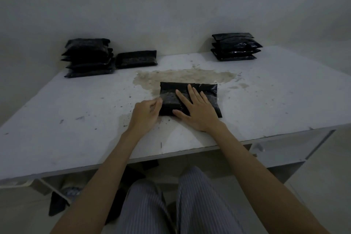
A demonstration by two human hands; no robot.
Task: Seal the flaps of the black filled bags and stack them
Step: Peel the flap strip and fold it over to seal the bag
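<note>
A black filled bag lies flat in the middle of the white table. My right hand rests flat on top of it, fingers spread, pressing down. At the bag's left edge my left hand has its fingertips pinched together on the edge; what they hold is too small to tell. A pile of several black bags stands at the back left, with a single bag lying next to it. Another pile of several bags stands at the back right.
A brown worn patch marks the table behind the middle bag. The wall rises right behind the table. The table's front edge runs close to my striped trouser legs. Dark items lie on the floor under the table at the left.
</note>
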